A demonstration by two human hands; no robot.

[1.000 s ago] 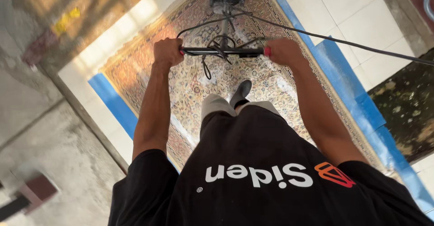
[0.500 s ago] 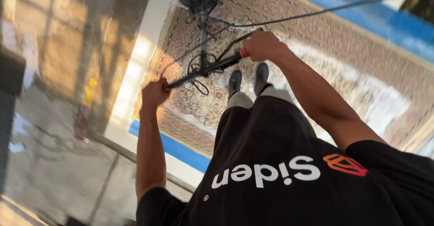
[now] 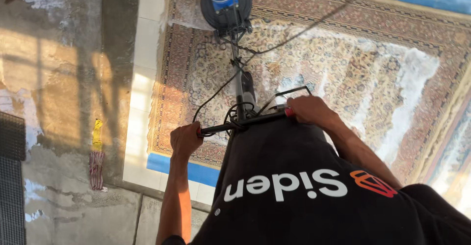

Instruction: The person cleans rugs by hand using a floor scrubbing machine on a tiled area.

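My left hand (image 3: 185,140) grips the left end of a black handlebar (image 3: 245,121), and my right hand (image 3: 309,110) grips its right end by a red-tipped grip. The bar tops a shaft running up to a round floor-scrubbing machine (image 3: 226,3) with a blue motor housing. The machine rests on a wet patterned rug (image 3: 338,63) streaked with white foam. A black cable (image 3: 314,23) runs from the handle across the rug to the upper right. My black shirt fills the lower part of the view and hides my legs.
White tiles (image 3: 140,103) and a blue strip (image 3: 194,170) border the rug on the left. Beyond them lies wet grey concrete (image 3: 54,78) with a yellow and red rag (image 3: 96,156) and a dark metal grate (image 3: 12,176) at the far left.
The view has swung, so the rug now fills the right side. The machine head has shifted toward the rug's left edge. Both hands keep their hold on the handlebar.
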